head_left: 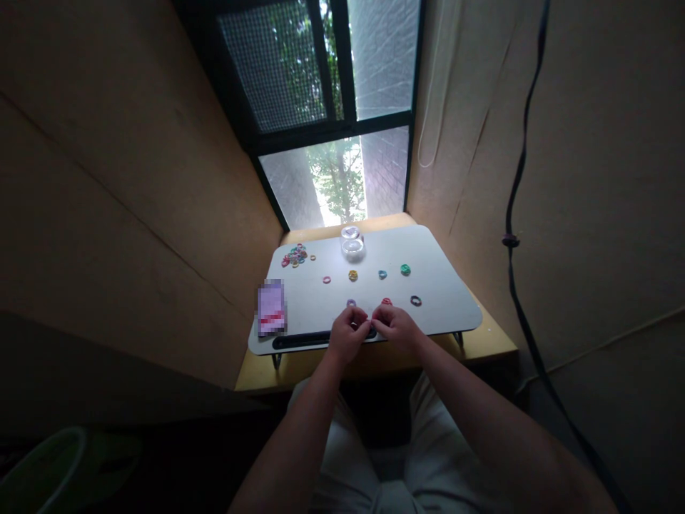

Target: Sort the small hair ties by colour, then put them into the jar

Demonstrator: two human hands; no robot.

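My left hand [349, 330] and my right hand [394, 325] meet over the front edge of a white folding table [449, 285]. Both are closed in a pinch, fingertips almost touching; whatever is between them is too small to make out. Just beyond them lie a purple ring [351, 303] and a red ring [386, 302], each partly hidden by a hand. These small rings look like hair ties. Further off sit a pink ring [326, 280], a yellow bunch [352, 275], a blue ring [382, 274] and a green bunch [405, 270]. A dark ring [416, 301] lies to the right.
A mixed heap of coloured rings [295, 255] lies at the back left. Near the window stands a clear round container [352, 246]. A blurred purple packet [272, 307] rests on the left. Along the front runs a black slot [302, 340]. A dark cord [511, 214] hangs at right.
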